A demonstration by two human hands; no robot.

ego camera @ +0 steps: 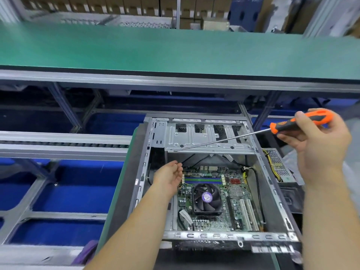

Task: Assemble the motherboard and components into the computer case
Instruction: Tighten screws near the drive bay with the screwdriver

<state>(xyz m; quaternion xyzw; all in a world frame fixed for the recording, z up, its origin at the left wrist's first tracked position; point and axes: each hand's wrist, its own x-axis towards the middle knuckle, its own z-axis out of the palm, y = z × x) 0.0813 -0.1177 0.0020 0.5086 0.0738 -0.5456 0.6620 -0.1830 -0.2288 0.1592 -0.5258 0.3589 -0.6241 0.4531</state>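
Observation:
An open grey computer case [270,176] lies on its side in front of me. A green motherboard [236,193] with a black cooler fan [206,198] sits inside it. My left hand [169,177] reaches into the case at the board's far left corner, fingers curled together near a thin black cable; whether it pinches anything is unclear. Above the case's right side, my right hand [319,139] grips the handle of an orange and black screwdriver [300,122]. Its long shaft slants down-left, with the tip over the metal drive cage [206,137].
A power supply [277,165] with yellow wires lies outside the case's right wall. A green conveyor belt [175,51] runs across beyond the case, with stacked boxes behind it. Metal frame rails and blue bins [68,191] lie to the left.

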